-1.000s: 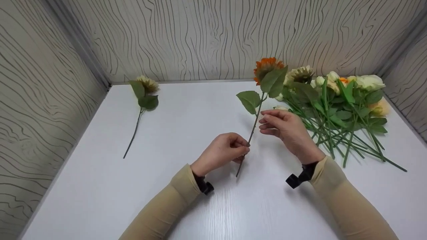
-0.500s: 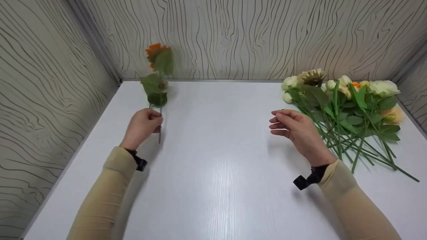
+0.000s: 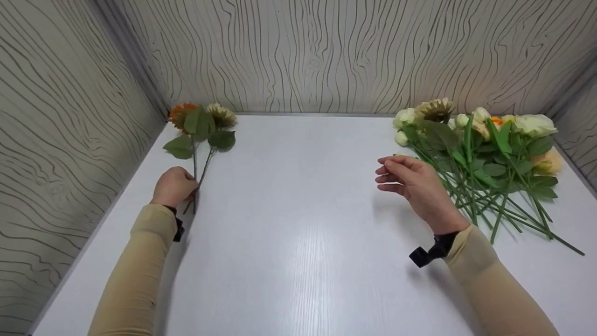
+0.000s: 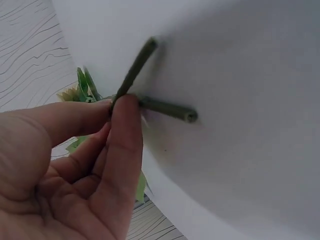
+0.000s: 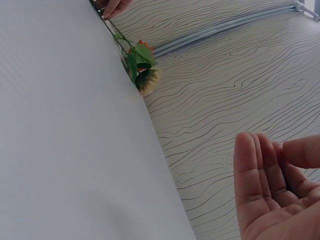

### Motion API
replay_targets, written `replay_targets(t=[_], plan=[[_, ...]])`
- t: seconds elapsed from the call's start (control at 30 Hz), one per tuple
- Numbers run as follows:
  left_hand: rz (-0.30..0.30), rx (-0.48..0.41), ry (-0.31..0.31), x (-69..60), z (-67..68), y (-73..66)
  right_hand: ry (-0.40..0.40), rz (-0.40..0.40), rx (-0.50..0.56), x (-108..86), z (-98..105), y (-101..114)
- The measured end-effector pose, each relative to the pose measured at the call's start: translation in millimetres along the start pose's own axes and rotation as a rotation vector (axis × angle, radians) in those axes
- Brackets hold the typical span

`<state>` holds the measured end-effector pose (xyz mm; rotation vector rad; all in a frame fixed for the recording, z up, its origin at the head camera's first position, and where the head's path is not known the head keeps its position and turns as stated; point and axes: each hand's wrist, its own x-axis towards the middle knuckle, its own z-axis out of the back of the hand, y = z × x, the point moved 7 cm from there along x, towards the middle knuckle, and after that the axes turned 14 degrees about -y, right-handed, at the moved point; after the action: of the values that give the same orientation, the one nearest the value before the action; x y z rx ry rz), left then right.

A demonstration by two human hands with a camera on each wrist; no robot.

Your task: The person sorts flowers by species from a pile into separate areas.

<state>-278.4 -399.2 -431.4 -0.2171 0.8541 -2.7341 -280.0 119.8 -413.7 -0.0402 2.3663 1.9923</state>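
- Lying at the left of the table, the orange flower could be bent at its head if pushed deeper into the corner, since the wall is nearly met there.
- By the left hand, the orange flower's lower stem is pinched; whether the second stem is also caught cannot be told.
- Because the two stems are crossed at the fingertips, the white flower might be dragged along when the grip is loosened.
- By the right hand, nothing is grasped, its fingers being loosely extended; the flower pile just beyond could be disturbed by a careless swing, its stalks being tangled.
- Compared with half a second ago, the orange flower, then held up before the wall, has been lowered to the white flower's left; the right hand has hardly been moved.
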Motion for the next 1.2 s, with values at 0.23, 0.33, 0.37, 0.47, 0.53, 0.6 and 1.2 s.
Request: replay_targets(t=[0.23,0.33,0.37,0.47,0.53,0.6,1.2], plan=[[-0.067,0.141,-0.023,-3.9,1.1,-10.9,0.010,0.017,-0.101,1.8,-1,-3],[-0.142,0.177,-0.073,-9.7,-0.6,-28.9,0.011,0.035,-0.202,5.8,1,-5],[-0.173,0.182,-0.089,-12.1,-3.6,-38.0,0.009,0.043,-0.249,7.6,3,-5],[-0.299,0.150,-0.119,-24.4,-22.0,-74.3,-0.012,0.063,-0.419,13.6,21,-2],[-0.405,0.126,-0.114,-37.6,-41.2,-104.1,-0.038,0.074,-0.549,18.1,42,2],[-0.543,0.129,-0.104,-55.5,-63.7,-135.7,-0.077,0.086,-0.664,22.4,69,7],[-1.279,0.240,0.176,-220.0,-191.0,-308.3,-0.338,0.200,-1.320,26.7,240,52]])
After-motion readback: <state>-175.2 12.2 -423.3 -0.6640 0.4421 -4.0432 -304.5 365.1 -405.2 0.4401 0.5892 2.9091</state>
